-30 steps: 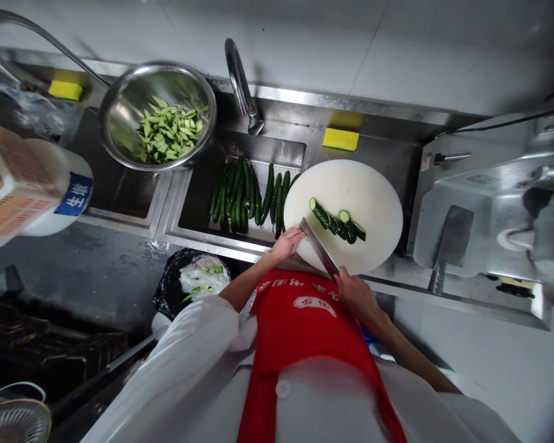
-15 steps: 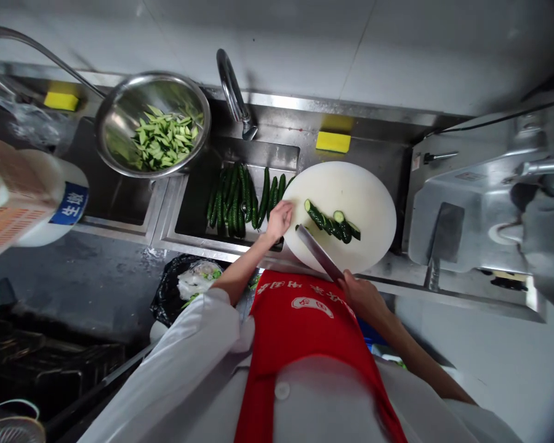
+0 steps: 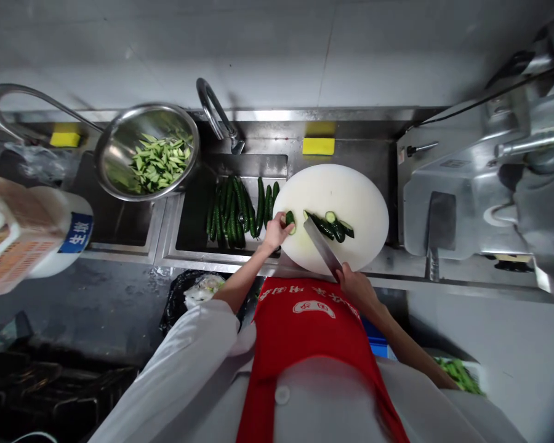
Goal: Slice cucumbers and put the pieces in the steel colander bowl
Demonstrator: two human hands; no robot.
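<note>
My left hand (image 3: pixel 276 231) is closed round a short cucumber piece (image 3: pixel 290 219) at the left edge of the round white cutting board (image 3: pixel 351 187). My right hand (image 3: pixel 353 286) grips the handle of a cleaver (image 3: pixel 321 245), whose blade lies slanted across the board's near side. Several cut cucumber pieces (image 3: pixel 332 225) lie in a row on the board just beyond the blade tip. Whole cucumbers (image 3: pixel 237 207) are piled in the sink basin to the left of the board.
A steel bowl (image 3: pixel 115 147) of sliced cucumber sits over the left basin. Two taps arch above the sinks. Yellow sponges (image 3: pixel 318 146) lie on the back ledge. A second cleaver (image 3: pixel 436 227) rests on the steel counter at right. A black rubbish bag (image 3: pixel 175 295) stands below.
My left hand moved from the cleaver blade to the board's left edge and took hold of a cucumber piece. The cleaver shifted slightly toward the cut pieces. The camera tilted a little.
</note>
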